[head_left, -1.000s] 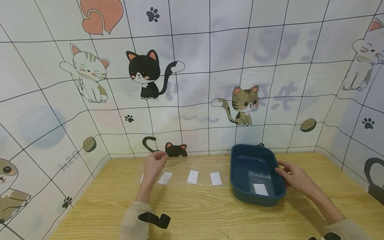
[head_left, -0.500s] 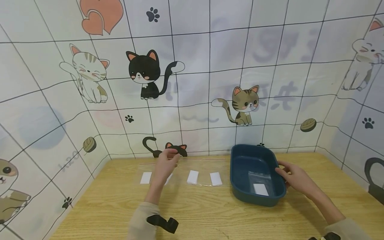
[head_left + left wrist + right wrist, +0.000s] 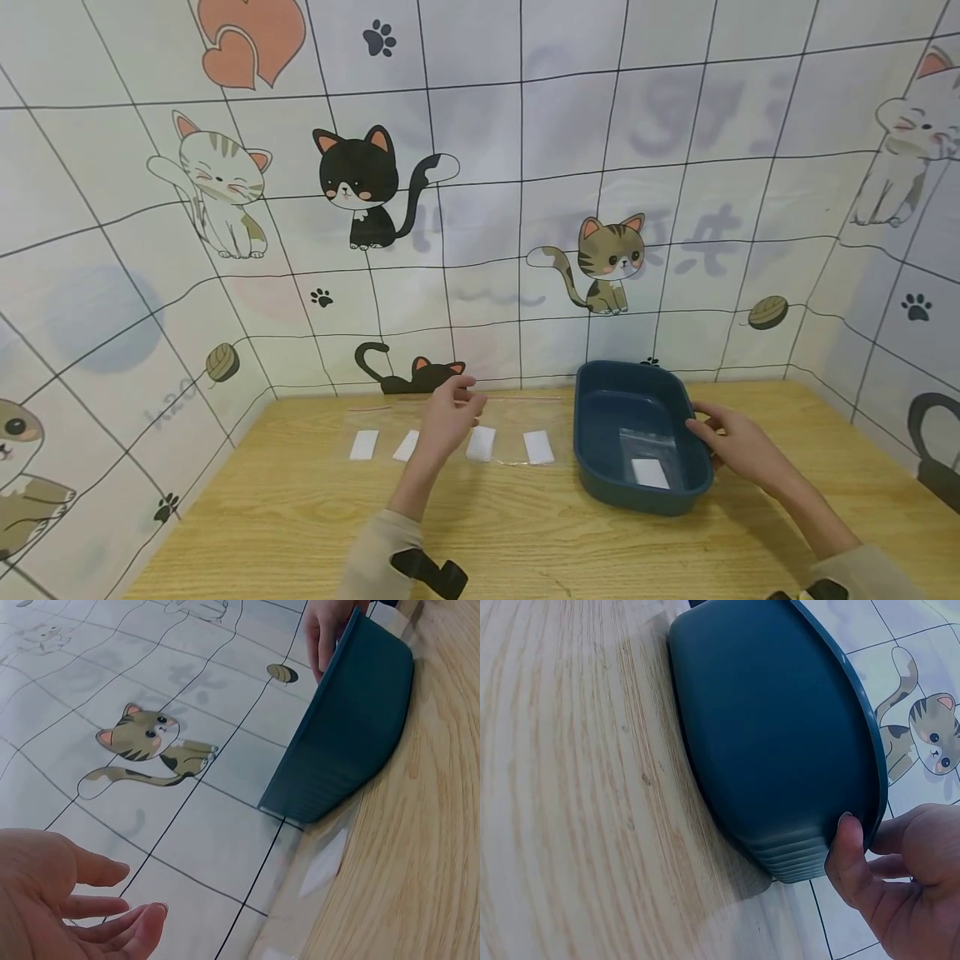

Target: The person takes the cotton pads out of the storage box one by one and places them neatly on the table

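My left hand point(image 3: 448, 421) hovers over a row of clear zip-lock bags point(image 3: 510, 412) lying flat at the back of the table. Its fingers are relaxed and hold nothing, as the left wrist view shows. Each bag has a white label; one label point(image 3: 363, 445) is at the left end, another point(image 3: 537, 447) at the right. My right hand point(image 3: 742, 442) grips the right rim of a dark blue plastic bin point(image 3: 645, 500). In the right wrist view its thumb point(image 3: 847, 859) presses the outer wall. Inside the bin lies one clear bag with a white label point(image 3: 649, 473).
The wooden table point(image 3: 480, 533) ends against a white wall sheet point(image 3: 487, 208) printed with black grid lines and cartoon cats. Side sheets close off the left and right. The bin stands just right of the bag row.
My left hand has moved rightward along the bag row, uncovering the two leftmost labels. My right hand and the bin have stayed in place.
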### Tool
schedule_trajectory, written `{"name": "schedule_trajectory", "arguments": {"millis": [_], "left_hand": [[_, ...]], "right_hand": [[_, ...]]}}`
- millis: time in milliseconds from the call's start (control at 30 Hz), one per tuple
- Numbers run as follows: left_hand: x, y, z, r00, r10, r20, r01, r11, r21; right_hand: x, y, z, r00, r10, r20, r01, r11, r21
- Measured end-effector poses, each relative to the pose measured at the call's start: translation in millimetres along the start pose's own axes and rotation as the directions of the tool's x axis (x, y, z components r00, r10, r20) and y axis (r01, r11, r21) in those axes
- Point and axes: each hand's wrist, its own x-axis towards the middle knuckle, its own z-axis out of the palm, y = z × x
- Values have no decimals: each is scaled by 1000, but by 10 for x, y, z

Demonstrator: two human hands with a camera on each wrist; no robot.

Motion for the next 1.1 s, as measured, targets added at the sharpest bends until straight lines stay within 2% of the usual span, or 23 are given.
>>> {"name": "schedule_trajectory", "arguments": {"millis": [300, 633, 833, 1100], "left_hand": [[4, 120, 169, 998, 13, 55, -10, 998, -69], [-17, 261, 410, 979, 29, 202, -8, 994, -106], [-14, 332, 585, 973, 56, 222, -41, 996, -73], [-37, 443, 789, 964, 67, 257, -52, 996, -68]], "right_hand": [[0, -4, -2, 1000, 0, 1, 0, 1000, -3], [8, -1, -4, 1000, -3, 0, 3, 1000, -3], [15, -6, 6, 1000, 7, -4, -7, 1000, -8], [5, -9, 3, 1000, 2, -9, -2, 1000, 1]]}}
